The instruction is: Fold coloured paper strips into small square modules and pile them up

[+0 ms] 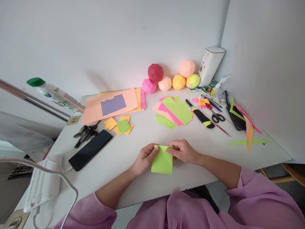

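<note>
A green paper square [162, 161] hangs between my two hands above the near part of the white table. My left hand [145, 156] pinches its upper left corner, thumb in front. At the upper right corner, my right hand [184, 152] grips the same sheet between thumb and fingers. Faint crease lines run across the paper. To the left lie small orange paper pieces [110, 124] with a green square [123, 126] on top. Beyond my hands is a loose pile of green, pink and peach paper [177, 111].
Folded paper balls [155, 72] stand along the wall. A utility knife [203, 117], scissors [218, 117], glue bottle [216, 89] and paper strips [249, 142] lie on the right. On the left are large paper sheets [92, 109], keys [86, 133], a phone [90, 150] and a power strip [44, 184].
</note>
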### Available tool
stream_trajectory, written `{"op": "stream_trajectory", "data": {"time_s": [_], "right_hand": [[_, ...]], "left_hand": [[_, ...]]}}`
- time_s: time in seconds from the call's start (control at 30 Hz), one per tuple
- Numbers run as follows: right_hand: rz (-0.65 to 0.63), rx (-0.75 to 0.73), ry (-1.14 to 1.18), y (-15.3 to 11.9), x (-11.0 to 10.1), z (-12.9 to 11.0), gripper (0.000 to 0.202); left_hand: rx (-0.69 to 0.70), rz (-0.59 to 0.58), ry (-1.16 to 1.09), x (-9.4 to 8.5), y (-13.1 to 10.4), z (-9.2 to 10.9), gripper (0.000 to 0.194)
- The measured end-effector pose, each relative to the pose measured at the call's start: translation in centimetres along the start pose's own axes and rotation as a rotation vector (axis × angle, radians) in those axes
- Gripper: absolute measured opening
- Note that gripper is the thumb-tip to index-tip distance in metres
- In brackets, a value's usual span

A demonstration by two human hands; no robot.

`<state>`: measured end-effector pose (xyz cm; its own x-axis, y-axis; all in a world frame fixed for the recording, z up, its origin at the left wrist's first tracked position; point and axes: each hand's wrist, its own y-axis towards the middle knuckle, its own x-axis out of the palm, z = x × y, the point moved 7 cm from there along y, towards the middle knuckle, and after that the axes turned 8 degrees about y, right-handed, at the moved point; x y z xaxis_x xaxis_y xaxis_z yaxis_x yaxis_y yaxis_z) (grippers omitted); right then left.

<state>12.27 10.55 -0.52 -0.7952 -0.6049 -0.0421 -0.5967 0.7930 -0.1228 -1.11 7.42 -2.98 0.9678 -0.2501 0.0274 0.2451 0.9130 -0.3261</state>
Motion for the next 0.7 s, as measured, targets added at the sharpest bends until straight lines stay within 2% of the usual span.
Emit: {"op": "stream_trajectory", "data": {"time_s": [0.47, 0.57, 0.7], "right_hand": [[-0.002, 0.015, 0.015, -0.1, 0.0, 0.1, 0.026], [0.001, -0.025, 0.014, -0.1, 0.0, -0.1, 0.024], [0.047, -0.148, -0.086, -0.3, -0.2, -1.2, 0.023]], "left_hand": [[0.016, -0.019, 0.013, 0.0, 0.1, 0.0, 0.033], [0.009, -0.01, 0.028, 0.0, 0.0, 0.0, 0.035], [0.021, -0.014, 0.018, 0.0, 0.1, 0.0, 0.036]]}}
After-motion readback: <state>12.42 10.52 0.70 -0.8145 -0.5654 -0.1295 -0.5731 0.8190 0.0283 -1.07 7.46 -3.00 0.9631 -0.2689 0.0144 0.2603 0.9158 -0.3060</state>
